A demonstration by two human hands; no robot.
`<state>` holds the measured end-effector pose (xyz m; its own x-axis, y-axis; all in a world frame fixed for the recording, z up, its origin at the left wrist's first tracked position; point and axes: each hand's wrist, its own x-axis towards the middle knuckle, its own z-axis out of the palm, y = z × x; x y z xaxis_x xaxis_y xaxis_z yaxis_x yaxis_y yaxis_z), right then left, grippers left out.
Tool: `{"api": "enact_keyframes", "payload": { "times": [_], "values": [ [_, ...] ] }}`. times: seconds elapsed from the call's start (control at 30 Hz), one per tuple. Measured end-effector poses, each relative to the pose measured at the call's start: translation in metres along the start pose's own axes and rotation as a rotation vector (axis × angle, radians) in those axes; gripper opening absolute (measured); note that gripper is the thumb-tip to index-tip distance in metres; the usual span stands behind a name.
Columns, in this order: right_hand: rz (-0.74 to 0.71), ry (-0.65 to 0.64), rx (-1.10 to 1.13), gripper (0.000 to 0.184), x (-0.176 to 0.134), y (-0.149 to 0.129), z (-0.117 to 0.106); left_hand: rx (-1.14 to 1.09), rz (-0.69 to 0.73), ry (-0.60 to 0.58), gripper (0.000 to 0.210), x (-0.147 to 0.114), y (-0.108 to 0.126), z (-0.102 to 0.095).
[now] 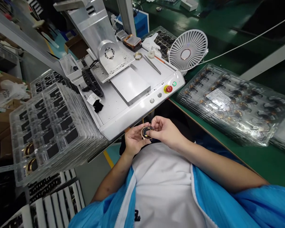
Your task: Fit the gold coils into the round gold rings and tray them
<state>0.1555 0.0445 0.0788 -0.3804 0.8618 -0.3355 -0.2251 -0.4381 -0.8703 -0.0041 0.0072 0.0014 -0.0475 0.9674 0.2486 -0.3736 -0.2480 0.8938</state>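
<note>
Close to my chest, both hands are on a small round black part with a gold rim (147,132); it looks like a watch case. My left hand (135,137) grips it by the edge, with the fingers behind and the thumb below. The fingers of my right hand (165,130) are bent over its right side, the thumb pressed on its face. Whether the right fingertips also pinch a tiny piece is too small to tell. Just beyond the hands is the front edge of a white bench machine (118,118) with a metal plate (133,85).
Stacked clear trays (54,133) stand at the left, and more trays with round parts (228,104) lie at the right. A white fan (187,50), tweezers (152,64), a gold ring (138,56) and a red button (169,89) are on or beside the machine.
</note>
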Motion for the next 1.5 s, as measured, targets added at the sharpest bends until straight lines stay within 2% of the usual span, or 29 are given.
{"api": "enact_keyframes", "payload": {
  "times": [0.23, 0.47, 0.87, 1.0, 1.17, 1.27, 1.5],
  "values": [
    [-0.066, 0.008, -0.113, 0.028, -0.005, -0.002, 0.006, 0.077, 0.005, 0.070, 0.062, -0.001, -0.003, 0.000],
    [-0.059, -0.025, -0.106, 0.029, -0.004, -0.001, 0.006, 0.121, 0.103, 0.015, 0.061, -0.002, -0.005, -0.001],
    [-0.058, -0.009, -0.085, 0.031, -0.002, 0.002, 0.005, 0.156, 0.090, 0.060, 0.062, -0.003, -0.006, 0.001],
    [0.019, -0.043, -0.026, 0.037, 0.001, 0.002, 0.001, 0.159, 0.073, 0.094, 0.063, -0.005, -0.007, 0.001],
    [0.177, -0.098, -0.159, 0.036, 0.003, -0.004, -0.008, 0.125, 0.087, 0.101, 0.060, -0.007, -0.009, 0.000],
    [0.192, -0.145, -0.131, 0.042, 0.004, -0.002, -0.012, 0.137, 0.086, 0.083, 0.059, -0.007, -0.007, -0.001],
    [0.245, -0.141, 0.017, 0.061, 0.006, 0.008, -0.013, 0.218, 0.047, 0.042, 0.059, -0.006, 0.005, 0.000]
  ]
}}
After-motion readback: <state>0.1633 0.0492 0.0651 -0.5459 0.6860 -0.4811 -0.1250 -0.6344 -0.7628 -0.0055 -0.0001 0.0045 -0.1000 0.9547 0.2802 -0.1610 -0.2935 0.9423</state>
